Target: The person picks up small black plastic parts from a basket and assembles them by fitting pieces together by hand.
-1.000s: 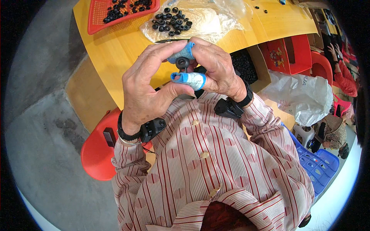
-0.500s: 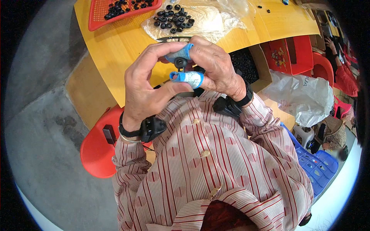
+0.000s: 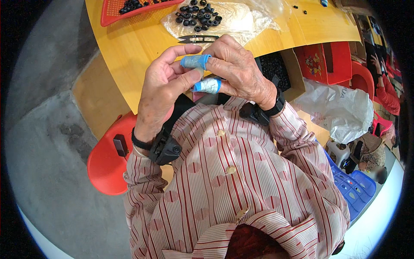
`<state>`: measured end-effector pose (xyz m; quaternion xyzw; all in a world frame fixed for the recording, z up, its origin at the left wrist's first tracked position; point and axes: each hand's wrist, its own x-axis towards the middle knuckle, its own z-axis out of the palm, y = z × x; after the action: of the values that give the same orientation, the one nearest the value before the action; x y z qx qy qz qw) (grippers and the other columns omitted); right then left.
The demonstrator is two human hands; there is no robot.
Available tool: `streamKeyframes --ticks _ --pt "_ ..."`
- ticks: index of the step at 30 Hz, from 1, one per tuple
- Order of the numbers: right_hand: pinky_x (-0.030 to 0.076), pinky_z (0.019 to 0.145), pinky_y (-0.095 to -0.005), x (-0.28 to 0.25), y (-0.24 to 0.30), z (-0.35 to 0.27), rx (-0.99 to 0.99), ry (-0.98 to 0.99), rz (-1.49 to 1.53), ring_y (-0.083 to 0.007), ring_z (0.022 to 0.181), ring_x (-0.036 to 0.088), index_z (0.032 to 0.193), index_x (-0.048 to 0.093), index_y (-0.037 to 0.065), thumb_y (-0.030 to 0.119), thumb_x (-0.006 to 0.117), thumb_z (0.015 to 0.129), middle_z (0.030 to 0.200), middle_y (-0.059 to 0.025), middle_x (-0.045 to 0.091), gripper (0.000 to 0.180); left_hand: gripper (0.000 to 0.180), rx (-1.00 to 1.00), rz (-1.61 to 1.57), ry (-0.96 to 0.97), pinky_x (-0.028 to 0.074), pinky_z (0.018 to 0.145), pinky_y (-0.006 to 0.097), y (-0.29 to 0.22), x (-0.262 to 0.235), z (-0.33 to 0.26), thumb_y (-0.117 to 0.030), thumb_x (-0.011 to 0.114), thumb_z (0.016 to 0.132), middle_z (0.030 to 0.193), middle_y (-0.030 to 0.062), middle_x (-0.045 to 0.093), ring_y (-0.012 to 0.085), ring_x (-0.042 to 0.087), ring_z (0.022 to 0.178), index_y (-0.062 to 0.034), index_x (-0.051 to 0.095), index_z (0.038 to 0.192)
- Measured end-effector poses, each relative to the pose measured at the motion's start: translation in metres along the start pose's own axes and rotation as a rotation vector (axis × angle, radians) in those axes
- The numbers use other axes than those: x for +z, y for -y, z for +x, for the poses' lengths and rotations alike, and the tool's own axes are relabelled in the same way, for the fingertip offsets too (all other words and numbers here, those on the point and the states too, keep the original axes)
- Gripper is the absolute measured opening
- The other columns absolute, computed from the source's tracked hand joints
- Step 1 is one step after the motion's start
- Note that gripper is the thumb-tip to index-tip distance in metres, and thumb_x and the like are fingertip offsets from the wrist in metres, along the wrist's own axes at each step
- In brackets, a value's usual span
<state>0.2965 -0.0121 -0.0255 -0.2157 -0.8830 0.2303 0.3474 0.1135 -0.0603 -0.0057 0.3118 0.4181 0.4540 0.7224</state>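
Wraps [image 3: 195, 61] of blue and white covered one finger and the thumb of the right hand [image 3: 243, 73], which curved in to meet the left hand [image 3: 161, 88] above the near edge of the table [image 3: 142, 43]. Between its wrapped tips a small space remained, and the left thumb reached across it; whether either hand pinched anything there could not be told, as the digits hid the spot. One left finger stretched out over the upper wrap, leaving that hand partly spread. Black snips [image 3: 189, 42] lay on the table just beyond the fingers. Farther off, black rings [image 3: 200, 16] sat in a loose heap on a clear plastic sheet [image 3: 241, 19], with a red basket [image 3: 125, 18] to the left holding more black pieces. To the right, below the table's edge, an open carton [image 3: 296, 71] held small black bits, a red box [image 3: 334, 62] stood near it, and a white bag [image 3: 340, 110] slumped alongside. Black bands with devices [image 3: 165, 148] circled both wrists.
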Motion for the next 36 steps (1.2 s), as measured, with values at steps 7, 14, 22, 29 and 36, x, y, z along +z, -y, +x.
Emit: streamKeyframes --ticks 7,14,22,29,36 --pt "0.049 0.059 -0.0329 0.002 -0.003 -0.004 0.035 0.091 -0.148 -0.0241 0.08 0.052 0.098 0.057 0.009 0.02 0.071 0.066 0.083 -0.0055 0.05 0.037 0.036 0.0 0.127 -0.037 0.05 0.071 0.024 0.012 -0.007 0.01 0.001 0.06 0.082 0.092 0.0096 0.063 0.0113 0.06 0.079 0.0046 0.049 0.116" --pt "0.052 0.056 -0.0329 -0.003 0.002 -0.004 0.131 0.252 -0.31 -0.0234 0.085 0.054 0.092 0.055 0.006 0.015 0.071 0.059 0.085 -0.0051 0.052 0.037 0.039 -0.031 0.151 -0.082 0.048 0.066 0.024 0.03 -0.015 0.017 0.0 0.062 0.08 0.086 0.0091 0.063 0.0108 0.059 0.076 0.0058 0.048 0.117" --pt "0.053 0.057 -0.0333 -0.003 0.003 -0.001 0.121 0.362 -0.334 -0.0232 0.086 0.055 0.09 0.055 0.005 0.016 0.07 0.059 0.083 -0.0048 0.056 0.036 0.051 -0.047 0.265 -0.116 0.046 0.057 0.021 0.031 -0.008 0.017 -0.004 0.067 0.078 0.078 0.009 0.063 0.0094 0.058 0.066 0.0064 0.042 0.122" --pt "0.054 0.062 -0.035 -0.003 -0.001 0.0 0.117 0.469 -0.286 -0.0241 0.088 0.059 0.09 0.055 0.005 0.019 0.072 0.062 0.081 -0.0057 0.061 0.036 0.05 -0.064 0.387 -0.117 0.045 0.053 0.022 0.038 -0.009 0.015 -0.005 0.069 0.077 0.077 0.0086 0.063 0.0098 0.058 0.064 0.005 0.045 0.12" --pt "0.054 0.063 -0.035 0.003 -0.003 -0.003 0.138 0.496 -0.292 -0.0249 0.088 0.06 0.09 0.054 0.004 0.021 0.073 0.064 0.081 -0.0058 0.062 0.036 0.046 -0.041 0.415 -0.133 0.046 0.053 0.023 0.043 -0.01 0.015 -0.003 0.068 0.078 0.076 0.009 0.063 0.0105 0.058 0.063 0.0032 0.047 0.118"
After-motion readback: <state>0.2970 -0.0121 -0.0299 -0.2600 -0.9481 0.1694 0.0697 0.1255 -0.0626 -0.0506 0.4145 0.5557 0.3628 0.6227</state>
